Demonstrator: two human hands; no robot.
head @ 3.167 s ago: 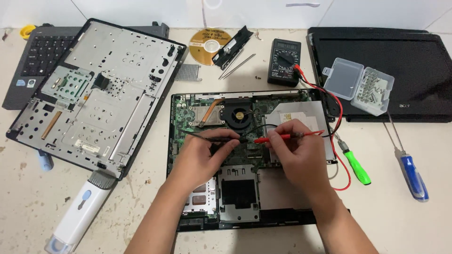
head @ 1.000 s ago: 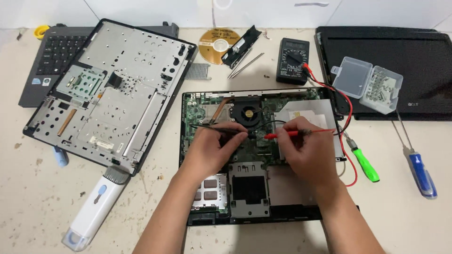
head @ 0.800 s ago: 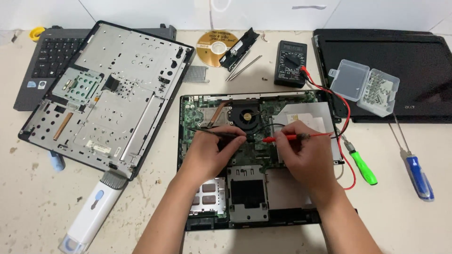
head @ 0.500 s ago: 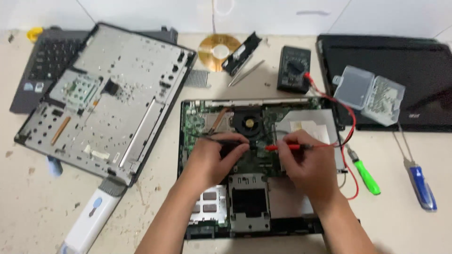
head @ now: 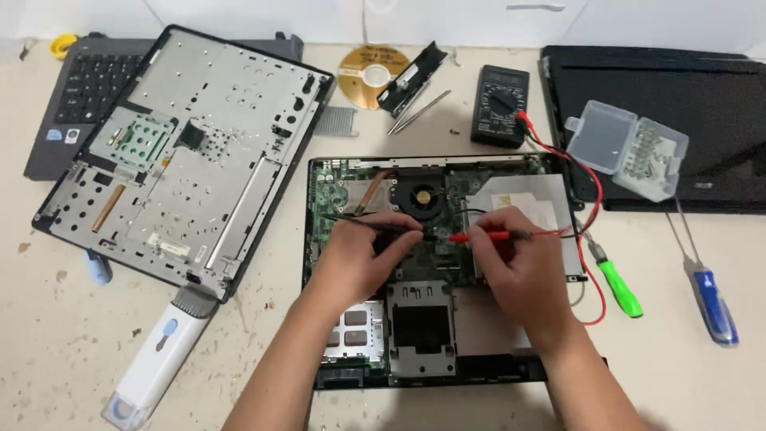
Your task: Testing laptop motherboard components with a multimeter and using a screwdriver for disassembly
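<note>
An opened laptop base [head: 351, 367] lies in front of me with its green circuit board [head: 327, 191] and round fan [head: 420, 194] bare. My left hand [head: 359, 259] pinches a black test probe [head: 351, 221], its tip on the board just below the fan. My right hand [head: 519, 271] grips a red test probe [head: 479, 236], whose tip points left and meets the black one near the board's middle. Red and black leads [head: 586, 179] run from the probes to a black multimeter [head: 499, 105] behind the laptop.
A removed laptop cover [head: 191, 160] lies tilted at the left over a keyboard [head: 88, 88]. A white brush-like tool [head: 155, 359] lies at the lower left. On the right are a closed black laptop [head: 718, 112], a clear bit case [head: 626, 148], and green [head: 618, 286] and blue [head: 714, 303] screwdrivers. Behind the laptop lies a gold disc [head: 367, 76].
Both hands stay on the probes at the same spot on the board. The view has shifted slightly; the probe tips barely moved.
</note>
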